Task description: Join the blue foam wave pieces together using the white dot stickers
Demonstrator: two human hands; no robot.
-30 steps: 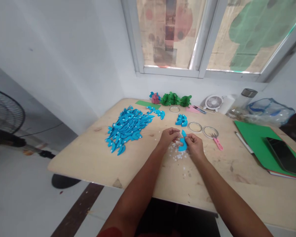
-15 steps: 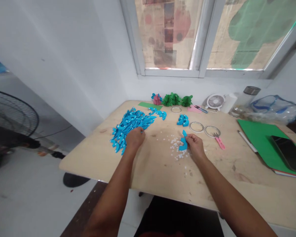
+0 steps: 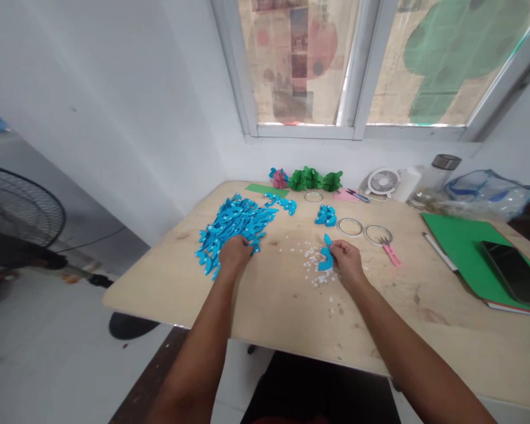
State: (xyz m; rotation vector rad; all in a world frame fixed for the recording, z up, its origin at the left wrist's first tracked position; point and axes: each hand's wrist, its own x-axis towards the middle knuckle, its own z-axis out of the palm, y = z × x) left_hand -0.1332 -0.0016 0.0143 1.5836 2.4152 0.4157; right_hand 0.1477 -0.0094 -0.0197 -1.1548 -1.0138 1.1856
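My right hand (image 3: 345, 258) pinches a curved blue piece (image 3: 325, 258) over small white scraps (image 3: 318, 277) scattered on the table. At the near right side of a big pile of blue pieces (image 3: 234, 217), my left hand (image 3: 236, 252) has its fingers closed, with blue pieces showing at the fingertips. One of these appears to be in its grip. Beyond the right hand lies a small group of blue pieces (image 3: 325, 215), and several more blue pieces (image 3: 282, 203) lie behind the pile.
Metal rings (image 3: 350, 227), pink snips (image 3: 391, 253), a white pen (image 3: 440, 252) and a green folder (image 3: 461, 253) with a phone (image 3: 514, 274) are at the right. Green paper shapes (image 3: 311, 179), a small fan (image 3: 383, 182) and a bottle (image 3: 441, 171) stand along the wall.
My left hand has shifted slightly toward me and left at the pile's edge, and blue pieces now show at its fingertips. The right hand still holds its blue piece.
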